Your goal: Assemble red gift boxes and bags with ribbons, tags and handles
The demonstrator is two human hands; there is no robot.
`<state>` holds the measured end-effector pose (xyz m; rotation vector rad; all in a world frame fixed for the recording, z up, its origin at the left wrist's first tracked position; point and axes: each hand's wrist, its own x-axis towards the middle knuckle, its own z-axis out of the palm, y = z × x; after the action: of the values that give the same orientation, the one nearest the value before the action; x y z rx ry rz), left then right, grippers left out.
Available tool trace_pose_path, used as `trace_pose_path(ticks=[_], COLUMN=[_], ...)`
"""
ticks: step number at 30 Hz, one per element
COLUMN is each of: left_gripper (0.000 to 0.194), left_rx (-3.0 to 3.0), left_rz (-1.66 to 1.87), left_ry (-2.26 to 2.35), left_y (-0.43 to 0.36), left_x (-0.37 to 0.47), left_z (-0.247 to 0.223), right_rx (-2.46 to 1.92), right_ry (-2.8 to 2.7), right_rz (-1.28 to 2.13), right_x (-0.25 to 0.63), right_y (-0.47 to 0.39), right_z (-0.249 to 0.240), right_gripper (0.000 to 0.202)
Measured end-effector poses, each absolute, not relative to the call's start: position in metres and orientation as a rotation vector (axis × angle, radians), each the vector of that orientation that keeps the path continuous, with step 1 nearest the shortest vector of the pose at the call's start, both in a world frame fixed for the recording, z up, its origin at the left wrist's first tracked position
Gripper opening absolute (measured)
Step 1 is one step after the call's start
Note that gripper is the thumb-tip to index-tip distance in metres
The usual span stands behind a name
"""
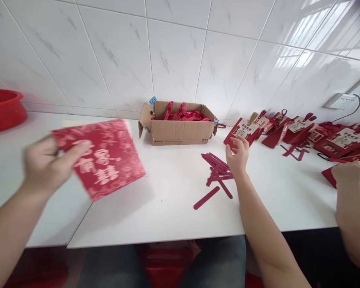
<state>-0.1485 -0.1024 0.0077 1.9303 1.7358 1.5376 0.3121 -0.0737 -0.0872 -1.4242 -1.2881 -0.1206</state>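
My left hand (pixel 49 164) grips a flat red card (pixel 108 160) with white characters by its left side, thumb across its face, above the table's left part. My right hand (pixel 237 154) is raised on the right with its fingers apart, in front of a red printed package (pixel 247 130) by the wall; whether they touch I cannot tell. Beside my right wrist lies a loose pile of dark red strips (pixel 217 166), with a single strip (pixel 206 198) nearer the front edge. An open cardboard box (pixel 180 132) holding red ribbons (pixel 187 114) stands against the wall.
A red basin (pixel 6 110) sits at the far left of the white table (pixel 168 216). More red packages (pixel 298 128) with ribbons crowd the right side. Another person's hand (pixel 351 174) is at the far right. A socket (pixel 340 101) is on the tiled wall.
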Motion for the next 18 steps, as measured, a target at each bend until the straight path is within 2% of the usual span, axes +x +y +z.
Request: trace_pose_path(ticks=[2,8,12,16,18], left_gripper=[0.022,0.026,0.026,0.037,0.036], left_rx=[2.095,2.247,2.242,2.367,2.445], left_rz=[1.605,1.307,1.451,1.550,1.543], left_ry=[1.642,1.573,1.702,1.605,1.548], left_y=[-0.084,-0.024,-0.031,-0.049,-0.059], left_x=[-0.116,-0.073,-0.075,-0.075,-0.070], left_z=[-0.001,-0.018,-0.027,-0.029,-0.025], right_rx=[-1.421,-1.452,-1.426,-1.322,-1.273], right_ry=[-1.343,-1.388,-1.350,-1.340,-1.370], right_rz=[-0.125,-0.106,-0.155,-0.176,-0.163], right_x=[0.310,0.308,0.302,0.287,0.278], right_y=[-0.070,-0.063,-0.067,-0.074,-0.079], right_z=[-0.095,-0.109,-0.103,-0.091,-0.086], right_gripper=[0.027,0.025,0.024,0.025,0.026])
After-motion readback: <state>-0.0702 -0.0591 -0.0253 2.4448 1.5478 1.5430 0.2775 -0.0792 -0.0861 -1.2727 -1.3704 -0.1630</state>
